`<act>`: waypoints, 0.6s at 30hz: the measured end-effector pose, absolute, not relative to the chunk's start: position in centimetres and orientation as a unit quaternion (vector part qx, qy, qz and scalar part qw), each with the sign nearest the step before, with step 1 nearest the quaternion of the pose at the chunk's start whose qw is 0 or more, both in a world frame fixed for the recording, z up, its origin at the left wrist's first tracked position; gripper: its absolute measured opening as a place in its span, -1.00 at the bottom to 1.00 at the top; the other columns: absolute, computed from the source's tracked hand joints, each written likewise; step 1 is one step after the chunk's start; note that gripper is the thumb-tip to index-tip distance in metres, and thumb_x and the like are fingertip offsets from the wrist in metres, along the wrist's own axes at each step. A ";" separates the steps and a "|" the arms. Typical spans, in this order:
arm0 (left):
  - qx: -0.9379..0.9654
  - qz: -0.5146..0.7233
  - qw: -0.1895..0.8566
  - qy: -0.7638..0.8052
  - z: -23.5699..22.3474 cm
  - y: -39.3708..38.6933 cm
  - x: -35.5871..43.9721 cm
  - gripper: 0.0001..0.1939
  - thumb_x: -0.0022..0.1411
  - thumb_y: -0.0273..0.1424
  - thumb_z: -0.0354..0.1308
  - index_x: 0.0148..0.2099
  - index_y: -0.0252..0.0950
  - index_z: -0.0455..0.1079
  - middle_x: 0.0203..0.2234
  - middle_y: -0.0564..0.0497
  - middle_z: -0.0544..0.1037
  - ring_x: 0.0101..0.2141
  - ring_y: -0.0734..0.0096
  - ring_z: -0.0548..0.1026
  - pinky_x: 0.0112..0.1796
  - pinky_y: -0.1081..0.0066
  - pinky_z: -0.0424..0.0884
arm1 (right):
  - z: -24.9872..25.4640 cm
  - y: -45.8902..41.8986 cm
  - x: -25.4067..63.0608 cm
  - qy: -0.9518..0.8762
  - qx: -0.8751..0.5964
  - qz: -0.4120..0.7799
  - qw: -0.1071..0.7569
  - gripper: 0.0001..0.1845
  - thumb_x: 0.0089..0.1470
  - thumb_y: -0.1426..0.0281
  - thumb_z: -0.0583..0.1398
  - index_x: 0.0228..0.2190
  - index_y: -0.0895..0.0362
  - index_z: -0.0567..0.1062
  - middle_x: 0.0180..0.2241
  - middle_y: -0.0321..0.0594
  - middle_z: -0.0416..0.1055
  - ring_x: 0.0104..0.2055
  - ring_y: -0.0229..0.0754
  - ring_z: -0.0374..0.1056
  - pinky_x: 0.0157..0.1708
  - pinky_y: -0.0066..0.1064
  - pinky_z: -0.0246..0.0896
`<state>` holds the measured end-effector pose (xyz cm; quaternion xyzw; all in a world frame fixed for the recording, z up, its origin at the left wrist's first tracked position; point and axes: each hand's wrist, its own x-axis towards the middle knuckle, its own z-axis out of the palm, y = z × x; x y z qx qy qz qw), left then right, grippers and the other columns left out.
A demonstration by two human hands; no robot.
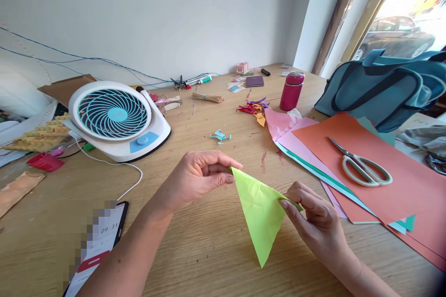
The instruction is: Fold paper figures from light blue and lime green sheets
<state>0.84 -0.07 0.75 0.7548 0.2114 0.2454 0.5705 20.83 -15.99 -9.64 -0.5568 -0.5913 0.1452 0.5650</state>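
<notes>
A lime-green paper folded into a triangle (pixel 259 213) hangs just above the wooden table (pixel 209 250), its long point aimed toward me. My left hand (pixel 198 176) pinches the paper's top left corner between thumb and fingers. My right hand (pixel 313 216) pinches the right corner, with the fingers curled over the edge.
Orange, pink and teal paper sheets (pixel 383 181) lie at the right with scissors (pixel 362 167) on them. A white and blue fan (pixel 116 118) stands at the left, a phone (pixel 101 236) near the front edge. A red bottle (pixel 291 90), paper scraps (pixel 252 107), a small blue origami figure (pixel 220 136) and a blue bag (pixel 383 86) sit further back.
</notes>
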 end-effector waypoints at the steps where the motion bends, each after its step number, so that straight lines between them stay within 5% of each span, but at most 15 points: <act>1: 0.750 0.248 0.575 0.215 0.8 -0.1 0.9 -0.81 0.09 -0.53 0.35 -0.20 -0.25 0.61 -0.33 0.01 0.66 -0.30 0.45 0.61 -0.28 0.58 0.56 | -9.6 -16.0 20.8 -0.593 -0.557 0.140 0.565 -0.76 0.21 0.49 0.16 -0.50 0.09 0.31 -0.53 -0.32 0.15 -0.48 -0.26 0.09 -0.49 -0.39 0.00; 18: 0.767 0.253 0.568 0.159 0.8 -0.2 0.8 -0.80 0.15 -0.52 0.31 -0.14 -0.27 0.60 -0.29 -0.04 0.61 -0.29 0.47 0.55 -0.30 0.56 0.50 | -9.0 -15.9 20.5 -0.604 -0.554 0.062 0.570 -0.80 0.17 0.57 0.17 -0.46 0.11 0.34 -0.52 -0.35 0.18 -0.51 -0.32 0.11 -0.53 -0.44 0.02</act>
